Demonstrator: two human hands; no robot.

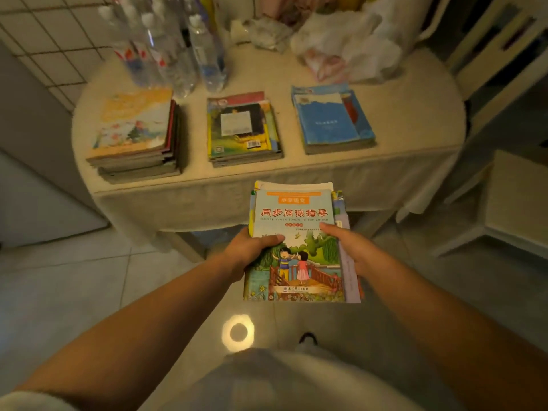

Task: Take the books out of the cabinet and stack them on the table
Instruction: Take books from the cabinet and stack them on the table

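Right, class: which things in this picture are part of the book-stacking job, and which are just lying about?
Part of the job:
held bundle of books, gripped by left hand and right hand
left stack, middle stack, right stack
table

Just lying about:
plastic bottles
white plastic bags

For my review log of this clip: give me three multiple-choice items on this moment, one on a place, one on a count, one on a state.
1. Where is the bundle of books with the two-children cover?
A. On the table
B. Held in front of the table, over the floor
C. On the chair

2. How many book stacks lie on the table?
A. One
B. Three
C. Five

3. How is the bundle held?
A. Left hand only
B. Right hand only
C. Both hands

Key: 1 B, it is short of the table edge; 2 B, left stack, middle stack, blue stack; 3 C, left hand and right hand grip its sides.
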